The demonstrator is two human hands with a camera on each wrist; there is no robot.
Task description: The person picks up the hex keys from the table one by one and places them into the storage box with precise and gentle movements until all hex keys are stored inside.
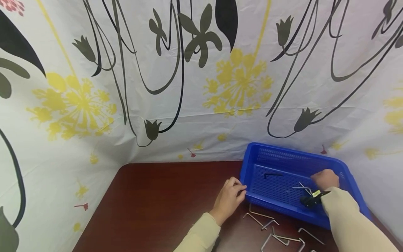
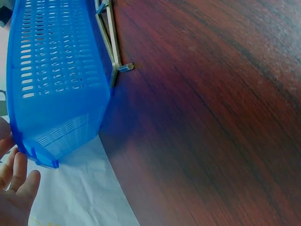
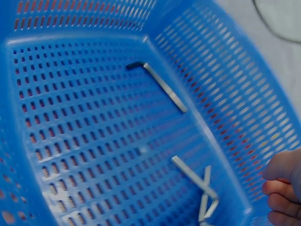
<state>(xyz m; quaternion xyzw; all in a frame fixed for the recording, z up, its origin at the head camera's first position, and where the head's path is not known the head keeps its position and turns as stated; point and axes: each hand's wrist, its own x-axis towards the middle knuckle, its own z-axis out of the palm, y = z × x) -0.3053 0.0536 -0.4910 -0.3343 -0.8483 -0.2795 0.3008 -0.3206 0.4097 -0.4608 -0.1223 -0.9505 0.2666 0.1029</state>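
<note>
My left hand (image 1: 229, 197) is at the left end of a blue plastic basket (image 1: 288, 211), its loosely bent fingertips touching the rim. In the left wrist view, the relaxed fingers (image 2: 19, 172) show beside the basket's corner. My right hand (image 1: 325, 179) is inside the basket at its right part, fingers curled. In the right wrist view this hand (image 3: 284, 188) is close by the perforated side wall, with no object visible in it. On the basket floor lie a dark hex key (image 1: 273, 174) and, left of the right hand, crossed silver hex keys (image 3: 195, 176).
Several silver L-shaped hex keys (image 1: 286, 239) lie scattered on the brown wooden table (image 1: 163, 203) in front of the basket. A black strap device (image 1: 310, 200) sits on the right wrist. Behind the table hangs a white flower-printed cloth (image 1: 195, 136).
</note>
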